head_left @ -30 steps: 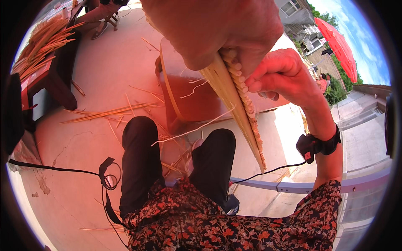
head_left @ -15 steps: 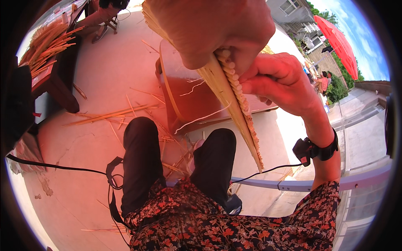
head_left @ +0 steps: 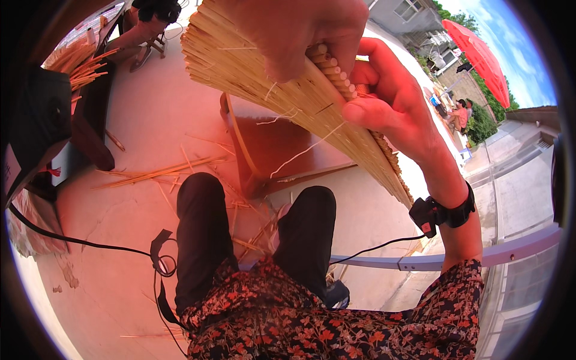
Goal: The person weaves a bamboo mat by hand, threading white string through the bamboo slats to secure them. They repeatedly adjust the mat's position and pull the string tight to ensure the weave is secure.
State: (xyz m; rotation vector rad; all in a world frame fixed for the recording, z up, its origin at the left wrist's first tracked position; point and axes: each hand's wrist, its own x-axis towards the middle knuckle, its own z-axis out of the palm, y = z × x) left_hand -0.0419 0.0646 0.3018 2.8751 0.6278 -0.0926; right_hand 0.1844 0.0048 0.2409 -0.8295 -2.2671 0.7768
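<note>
A mat of pale straw-like stalks (head_left: 327, 123), laid side by side, slants before me from upper left to lower right. White threads hang from its face. My left hand (head_left: 300, 39), large and close at the top, has its fingers closed around the upper edge, where the round stalk ends show. On the right, my right hand (head_left: 393, 105) is closed on the same edge just below, with the thumb against the stalk ends. Its other fingers are partly behind the mat. A black device (head_left: 441, 216) is strapped to my right wrist.
Under the mat stands a brown glossy stool or small table (head_left: 270, 153). Loose stalks (head_left: 168, 171) litter the floor; a stalk pile (head_left: 84, 63) lies on a dark table at left. A black cable (head_left: 84, 241) crosses the left side. A red parasol (head_left: 477, 57) and people are farther off.
The mat has turned, so its broad face shows instead of mostly its edge. My left hand has moved slightly up and left. The right hand's fingers have shifted along the edge.
</note>
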